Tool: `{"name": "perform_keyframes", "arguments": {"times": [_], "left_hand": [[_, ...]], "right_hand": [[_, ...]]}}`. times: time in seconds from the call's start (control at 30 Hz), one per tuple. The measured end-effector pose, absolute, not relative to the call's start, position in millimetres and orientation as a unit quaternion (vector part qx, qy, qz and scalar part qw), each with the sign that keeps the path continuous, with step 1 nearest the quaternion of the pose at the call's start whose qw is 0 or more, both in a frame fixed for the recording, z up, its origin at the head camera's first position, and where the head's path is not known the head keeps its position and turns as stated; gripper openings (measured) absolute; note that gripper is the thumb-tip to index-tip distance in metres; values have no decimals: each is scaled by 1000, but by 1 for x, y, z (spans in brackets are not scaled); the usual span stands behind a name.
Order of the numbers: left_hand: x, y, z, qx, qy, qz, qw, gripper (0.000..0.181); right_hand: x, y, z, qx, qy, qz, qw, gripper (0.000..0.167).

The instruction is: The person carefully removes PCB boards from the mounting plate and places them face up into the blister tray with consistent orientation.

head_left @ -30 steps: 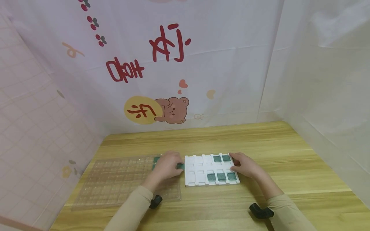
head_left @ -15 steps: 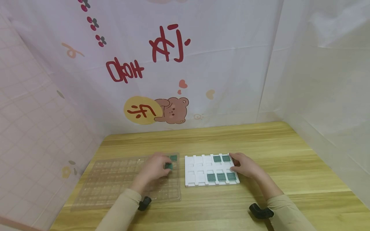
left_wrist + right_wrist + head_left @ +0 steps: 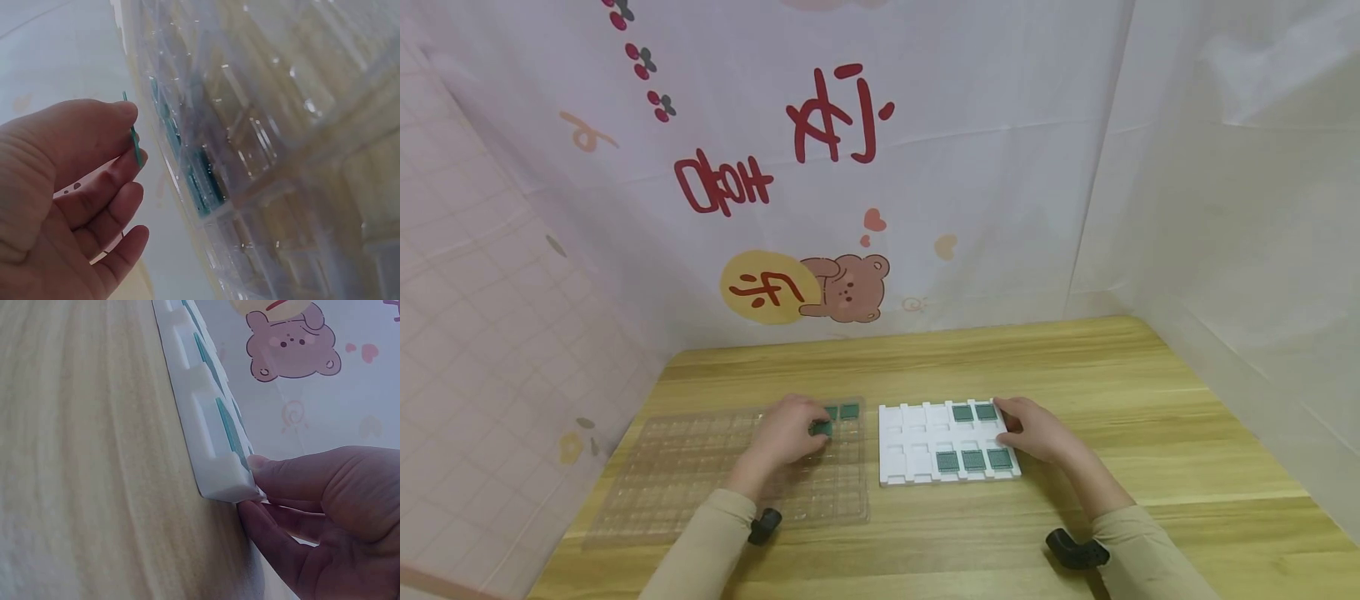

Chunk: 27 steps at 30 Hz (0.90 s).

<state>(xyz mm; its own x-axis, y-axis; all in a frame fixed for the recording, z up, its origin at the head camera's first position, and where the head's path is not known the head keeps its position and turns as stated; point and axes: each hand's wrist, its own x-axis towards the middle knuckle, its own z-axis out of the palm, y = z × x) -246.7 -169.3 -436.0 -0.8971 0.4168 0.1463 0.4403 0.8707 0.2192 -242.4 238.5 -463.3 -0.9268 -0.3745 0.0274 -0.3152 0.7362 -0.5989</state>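
My left hand (image 3: pixel 786 432) pinches a small green board (image 3: pixel 822 428) over the right part of the clear compartment tray (image 3: pixel 700 467). The left wrist view shows that board (image 3: pixel 136 147) edge-on between thumb and fingertip, apart from the tray. Two green boards (image 3: pixel 849 411) lie in the tray's far right corner. My right hand (image 3: pixel 1033 427) grips the right edge of the white slotted tray (image 3: pixel 922 434), thumb on top in the right wrist view (image 3: pixel 300 487). Several green boards (image 3: pixel 973 460) sit in the white tray, two in its far row and three in its near row.
Both trays lie on a wooden table (image 3: pixel 970 533), the clear one left of the white one with a narrow gap between. A printed white curtain (image 3: pixel 985 167) hangs behind the table and along its sides. Black bands are on both wrists.
My left hand has moved left from beside the white tray to over the clear tray, still pinching a green board, uncovering boards at the far corner. The right hand has stayed on the white tray.
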Motion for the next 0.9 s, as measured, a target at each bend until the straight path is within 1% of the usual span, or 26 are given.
{"name": "perform_keyframes", "arguments": {"times": [0.47,0.77,0.9], "left_hand": [[-253,-174,-443,-215,-971,-103,8,22],[-255,-176,-445,-228,-969,-97,2,21],[-258,-175,-447,-234,-968,-89,7,18]], "right_hand": [[-236,233,-469,-171,935,-308,43,62],[-231,231,-467,-175,935,-308,38,63],[-231,231,-466,-176,935,-305,39,62]]}}
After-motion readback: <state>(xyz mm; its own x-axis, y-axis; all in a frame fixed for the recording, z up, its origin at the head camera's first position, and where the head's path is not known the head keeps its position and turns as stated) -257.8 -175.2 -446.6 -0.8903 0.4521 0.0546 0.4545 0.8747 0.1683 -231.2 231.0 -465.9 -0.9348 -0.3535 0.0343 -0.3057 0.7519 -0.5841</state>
